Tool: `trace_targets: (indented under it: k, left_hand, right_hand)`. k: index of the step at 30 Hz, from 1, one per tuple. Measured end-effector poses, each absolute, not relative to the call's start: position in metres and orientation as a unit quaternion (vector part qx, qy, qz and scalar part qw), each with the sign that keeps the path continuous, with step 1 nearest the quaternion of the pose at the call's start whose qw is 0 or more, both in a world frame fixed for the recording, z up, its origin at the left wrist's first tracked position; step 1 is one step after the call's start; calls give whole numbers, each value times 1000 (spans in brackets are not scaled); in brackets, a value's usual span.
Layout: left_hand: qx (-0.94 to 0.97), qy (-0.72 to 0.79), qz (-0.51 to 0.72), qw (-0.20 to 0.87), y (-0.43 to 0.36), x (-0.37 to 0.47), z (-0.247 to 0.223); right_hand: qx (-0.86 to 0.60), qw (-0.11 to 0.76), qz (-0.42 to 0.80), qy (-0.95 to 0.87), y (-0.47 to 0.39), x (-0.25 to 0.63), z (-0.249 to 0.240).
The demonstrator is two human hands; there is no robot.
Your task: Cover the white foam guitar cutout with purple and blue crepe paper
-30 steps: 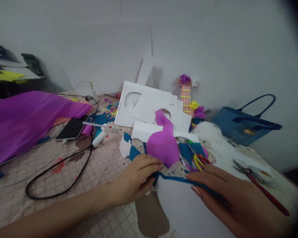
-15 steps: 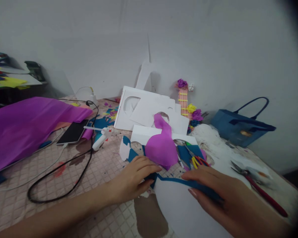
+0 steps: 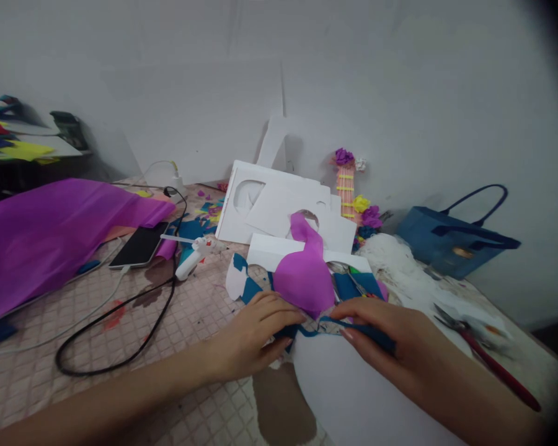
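Along the top edge of a white paper piece [image 3: 348, 384] runs a strip of dark blue paper [image 3: 369, 336]. My right hand [image 3: 400, 341] pinches the strip between thumb and fingers, lifting part of it off the white edge. At the strip's other end, my left hand [image 3: 255, 331] is closed on the blue paper, thumb below and fingers above. Just beyond both hands lies a purple paper cutout [image 3: 304, 279] with a rounded body and a narrow neck.
A white glue gun [image 3: 198, 257] with a glue stick lies left of centre, near a phone [image 3: 139, 246] and a looped black cable [image 3: 60, 365]. Red-handled pliers [image 3: 493, 365] lie at right, before a blue bag [image 3: 451, 241]. White cut sheets [image 3: 283, 210] lean behind.
My right hand has moved left toward my left hand, and the blue strip between them now bends up off the white edge. My left hand stays almost where it was.
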State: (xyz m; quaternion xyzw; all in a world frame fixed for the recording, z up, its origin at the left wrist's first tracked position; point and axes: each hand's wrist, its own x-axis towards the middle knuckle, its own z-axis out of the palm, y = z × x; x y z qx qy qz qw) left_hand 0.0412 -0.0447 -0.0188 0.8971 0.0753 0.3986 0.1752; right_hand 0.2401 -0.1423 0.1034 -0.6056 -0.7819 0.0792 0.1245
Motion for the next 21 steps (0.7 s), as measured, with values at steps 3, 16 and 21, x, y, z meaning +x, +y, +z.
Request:
trace_targets:
  k: [3, 16, 21]
  left_hand:
    - [886, 92, 410, 198, -45, 41, -20]
    - [891, 67, 397, 209, -51, 38, -6]
    - [892, 78, 388, 220, -51, 38, -5]
  right_hand:
    - [-602, 120, 102, -783, -136, 239, 104]
    - [-570, 84, 161, -801, -110, 231, 107]
    - [-582, 76, 149, -796, -117, 242, 108]
